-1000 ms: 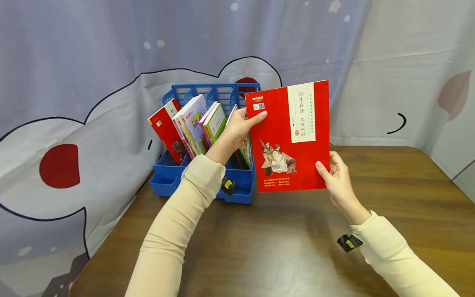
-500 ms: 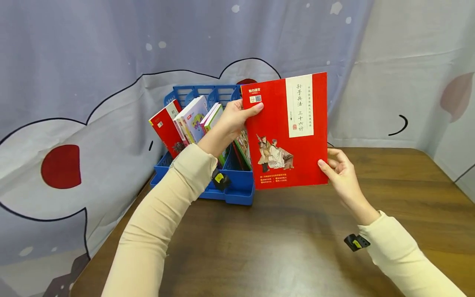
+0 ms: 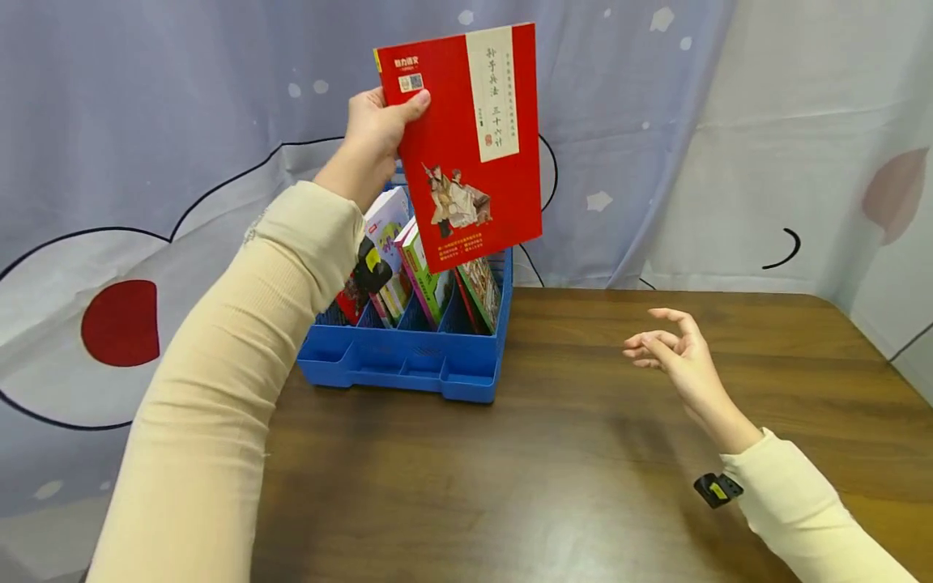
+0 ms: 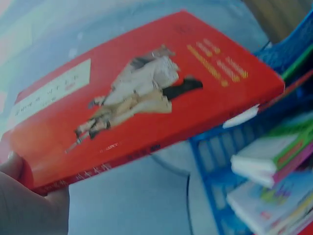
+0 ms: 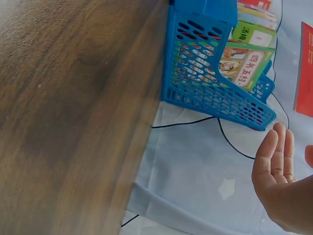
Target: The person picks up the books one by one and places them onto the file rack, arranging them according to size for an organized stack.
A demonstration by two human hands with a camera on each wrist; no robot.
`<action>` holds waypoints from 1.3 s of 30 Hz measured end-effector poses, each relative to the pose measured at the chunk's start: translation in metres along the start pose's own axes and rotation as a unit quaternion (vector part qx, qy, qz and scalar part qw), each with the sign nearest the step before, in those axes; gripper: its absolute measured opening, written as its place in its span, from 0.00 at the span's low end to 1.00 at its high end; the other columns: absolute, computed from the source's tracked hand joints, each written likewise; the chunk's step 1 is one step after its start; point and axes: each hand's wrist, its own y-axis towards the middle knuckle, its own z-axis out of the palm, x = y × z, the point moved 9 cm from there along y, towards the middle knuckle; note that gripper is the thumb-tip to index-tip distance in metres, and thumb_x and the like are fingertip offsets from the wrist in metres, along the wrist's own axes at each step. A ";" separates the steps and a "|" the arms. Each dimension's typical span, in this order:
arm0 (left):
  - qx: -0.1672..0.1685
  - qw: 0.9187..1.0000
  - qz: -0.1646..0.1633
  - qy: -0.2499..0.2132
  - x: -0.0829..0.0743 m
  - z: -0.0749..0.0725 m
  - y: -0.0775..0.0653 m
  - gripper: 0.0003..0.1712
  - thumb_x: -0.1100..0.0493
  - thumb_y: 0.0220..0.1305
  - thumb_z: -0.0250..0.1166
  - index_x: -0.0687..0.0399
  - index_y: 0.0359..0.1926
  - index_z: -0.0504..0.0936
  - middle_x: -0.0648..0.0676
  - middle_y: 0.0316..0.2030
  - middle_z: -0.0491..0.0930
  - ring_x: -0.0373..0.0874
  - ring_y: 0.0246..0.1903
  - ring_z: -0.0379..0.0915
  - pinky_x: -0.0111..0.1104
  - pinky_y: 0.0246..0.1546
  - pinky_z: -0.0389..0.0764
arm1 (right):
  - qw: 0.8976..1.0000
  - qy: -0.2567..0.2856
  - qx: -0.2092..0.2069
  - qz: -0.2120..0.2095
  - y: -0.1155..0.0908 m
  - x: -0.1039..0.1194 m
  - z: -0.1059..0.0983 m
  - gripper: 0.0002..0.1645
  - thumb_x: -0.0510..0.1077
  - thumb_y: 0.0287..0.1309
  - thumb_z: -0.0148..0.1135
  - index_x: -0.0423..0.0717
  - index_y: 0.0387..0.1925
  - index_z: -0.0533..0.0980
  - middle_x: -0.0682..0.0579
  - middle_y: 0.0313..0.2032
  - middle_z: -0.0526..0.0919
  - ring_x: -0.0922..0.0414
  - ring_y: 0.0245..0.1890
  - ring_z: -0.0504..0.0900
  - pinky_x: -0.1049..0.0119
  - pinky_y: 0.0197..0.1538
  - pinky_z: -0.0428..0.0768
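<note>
A red book (image 3: pixel 474 186) with a white title strip and painted figures is raised in front of the upper part of the blue book rack (image 3: pixel 397 348). My left hand (image 3: pixel 375 134) pinches it by its left spine edge, thumb on the cover; the left wrist view shows the book (image 4: pixel 146 98) tilted, with the hand (image 4: pixel 29 200) at its corner. My right hand (image 3: pixel 674 348) hovers over the right side of the table, fingers loosely bent and holding nothing. In the right wrist view this hand (image 5: pixel 279 181) is apart from the red book (image 5: pixel 305 73).
Several books stand leaning in the rack's compartments, among them a white one (image 3: pixel 386 219), a green and pink one (image 3: pixel 423 275) and a dark green one (image 3: pixel 481 287). The wooden table (image 3: pixel 583 453) reaches back to a patterned curtain (image 3: pixel 619 97).
My right hand has let go of the red book. The left hand has lifted the book up and to the left, over the rack, while the right hand stays near its former place.
</note>
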 end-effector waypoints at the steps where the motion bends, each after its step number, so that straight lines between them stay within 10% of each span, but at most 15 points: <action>1: -0.015 1.000 0.001 -0.011 -0.007 -0.005 0.002 0.20 0.60 0.58 0.65 0.53 0.52 0.79 0.53 0.52 0.81 0.44 0.46 0.79 0.33 0.53 0.75 | 1.000 -0.001 0.000 0.000 0.000 0.000 0.000 0.18 0.33 0.67 0.47 0.54 0.53 0.61 0.58 0.31 0.86 0.63 0.31 0.85 0.73 0.35 0.81; 7: -0.104 0.991 0.054 -0.066 -0.053 -0.038 0.010 0.19 0.61 0.56 0.66 0.51 0.51 0.79 0.48 0.50 0.82 0.38 0.47 0.78 0.24 0.50 0.74 | 1.000 0.006 0.000 -0.002 0.001 0.004 -0.002 0.18 0.34 0.67 0.47 0.52 0.54 0.59 0.58 0.31 0.86 0.63 0.31 0.85 0.73 0.36 0.81; 14: -0.200 0.956 0.125 -0.174 -0.071 -0.093 0.013 0.14 0.64 0.58 0.65 0.56 0.46 0.80 0.48 0.44 0.83 0.34 0.38 0.78 0.17 0.37 0.74 | 1.000 0.000 -0.005 0.000 -0.002 0.000 -0.005 0.18 0.35 0.68 0.46 0.53 0.54 0.58 0.59 0.31 0.86 0.64 0.32 0.85 0.74 0.37 0.81; 27: -0.340 0.897 0.170 -0.225 -0.012 -0.171 0.027 0.15 0.64 0.58 0.65 0.59 0.48 0.83 0.53 0.44 0.85 0.41 0.42 0.81 0.22 0.40 0.79 | 1.000 0.007 -0.015 0.013 -0.008 -0.008 -0.016 0.18 0.35 0.69 0.45 0.55 0.54 0.57 0.59 0.30 0.86 0.64 0.33 0.85 0.74 0.38 0.81; 39: -0.339 0.896 0.156 -0.240 0.042 -0.187 0.041 0.16 0.63 0.56 0.67 0.60 0.47 0.83 0.55 0.44 0.85 0.43 0.42 0.81 0.26 0.42 0.80 | 1.000 0.018 -0.019 0.010 -0.009 -0.006 -0.013 0.17 0.35 0.69 0.45 0.54 0.54 0.57 0.58 0.30 0.86 0.64 0.33 0.85 0.74 0.38 0.81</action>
